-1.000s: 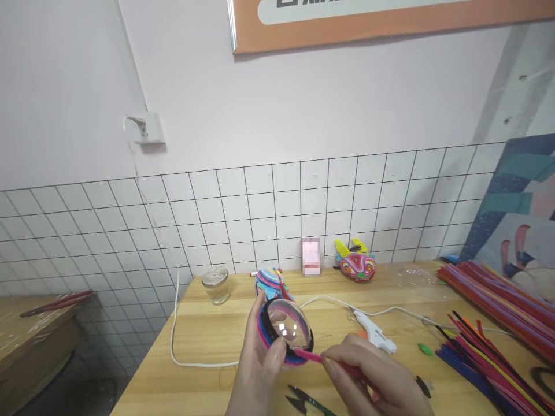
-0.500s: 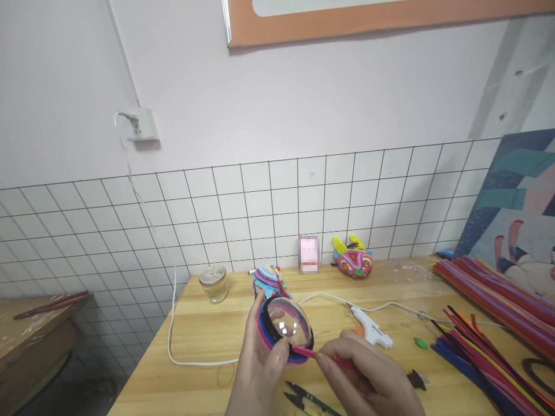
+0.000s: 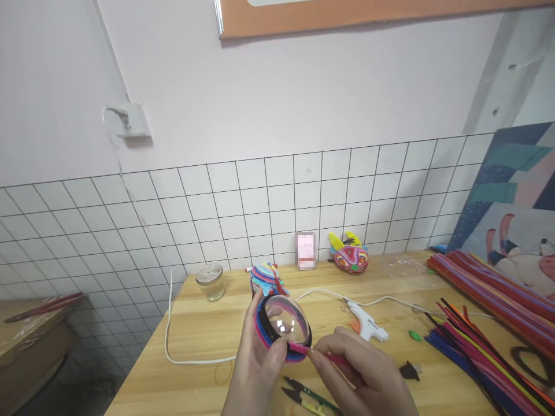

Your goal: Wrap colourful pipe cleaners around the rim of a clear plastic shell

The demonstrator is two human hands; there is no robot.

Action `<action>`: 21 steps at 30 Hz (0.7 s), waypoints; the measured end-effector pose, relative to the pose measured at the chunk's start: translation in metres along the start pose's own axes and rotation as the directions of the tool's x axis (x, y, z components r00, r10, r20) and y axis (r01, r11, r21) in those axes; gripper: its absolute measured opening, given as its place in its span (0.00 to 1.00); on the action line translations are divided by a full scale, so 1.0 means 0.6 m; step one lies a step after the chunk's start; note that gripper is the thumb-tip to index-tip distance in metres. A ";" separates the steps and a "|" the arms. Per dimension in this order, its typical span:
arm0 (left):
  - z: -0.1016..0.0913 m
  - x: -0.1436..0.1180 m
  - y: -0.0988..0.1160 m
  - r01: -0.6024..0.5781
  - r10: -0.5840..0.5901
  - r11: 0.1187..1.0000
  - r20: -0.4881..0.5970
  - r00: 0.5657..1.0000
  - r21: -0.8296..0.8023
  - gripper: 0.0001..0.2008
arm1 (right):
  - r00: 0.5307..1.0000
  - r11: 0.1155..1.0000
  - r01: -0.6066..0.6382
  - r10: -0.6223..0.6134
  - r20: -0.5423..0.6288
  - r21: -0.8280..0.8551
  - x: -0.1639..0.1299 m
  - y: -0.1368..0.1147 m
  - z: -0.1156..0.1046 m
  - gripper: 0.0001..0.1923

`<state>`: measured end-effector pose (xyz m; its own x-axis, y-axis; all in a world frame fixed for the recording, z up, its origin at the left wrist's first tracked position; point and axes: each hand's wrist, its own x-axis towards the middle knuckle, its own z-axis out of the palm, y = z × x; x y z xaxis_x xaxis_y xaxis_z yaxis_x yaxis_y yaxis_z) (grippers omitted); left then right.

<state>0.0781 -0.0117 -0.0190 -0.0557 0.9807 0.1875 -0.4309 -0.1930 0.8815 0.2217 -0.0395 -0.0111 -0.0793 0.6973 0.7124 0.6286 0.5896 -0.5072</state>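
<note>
My left hand point(image 3: 255, 370) grips a clear plastic dome point(image 3: 284, 320) ringed with pink, blue and black pipe cleaners, held just above the wooden table point(image 3: 203, 335). My right hand point(image 3: 364, 375) pinches a pink pipe cleaner point(image 3: 303, 349) whose end meets the dome's lower right rim. Small green-handled snips point(image 3: 303, 398) lie on the table below both hands. A white glue gun point(image 3: 366, 326) lies just right of the dome, its white cord point(image 3: 173, 346) looping off the table's left edge.
A glass jar point(image 3: 210, 281), a striped pipe-cleaner ball point(image 3: 265, 277) and a colourful mask figure point(image 3: 350, 254) stand along the tiled wall. Bundles of pipe cleaners point(image 3: 485, 341) cover the right side. A painted canvas point(image 3: 511, 208) leans at far right. A cardboard box point(image 3: 30, 335) sits lower left.
My right hand has slid left along the pink pipe cleaner, closer to the dome's rim. The view has shifted slightly, with everything a little lower-left in frame.
</note>
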 end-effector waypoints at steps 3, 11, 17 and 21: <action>-0.002 0.001 -0.002 0.014 -0.014 1.000 0.012 1.000 -0.006 0.41 | 1.000 1.000 -0.007 0.007 0.008 -0.003 0.000 0.000 0.001 0.11; -0.006 0.001 -0.008 0.030 -0.028 0.999 0.053 0.998 -0.039 0.42 | 0.999 0.999 0.034 -0.034 -0.006 -0.001 0.005 -0.003 -0.002 0.10; -0.003 -0.001 -0.007 0.069 -0.067 0.997 0.048 0.997 -0.026 0.45 | 0.997 0.997 0.073 -0.073 -0.009 -0.014 0.007 -0.001 -0.003 0.08; -0.002 0.001 -0.009 0.052 -0.053 0.999 0.015 0.999 0.015 0.43 | 0.995 0.994 0.101 -0.101 0.013 -0.031 0.009 -0.001 -0.005 0.08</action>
<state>0.0794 -0.0103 -0.0244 -0.0195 0.9889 0.1474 -0.4197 -0.1419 0.8965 0.2232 -0.0373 -0.0053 -0.1526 0.6398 0.7532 0.6413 0.6440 -0.4171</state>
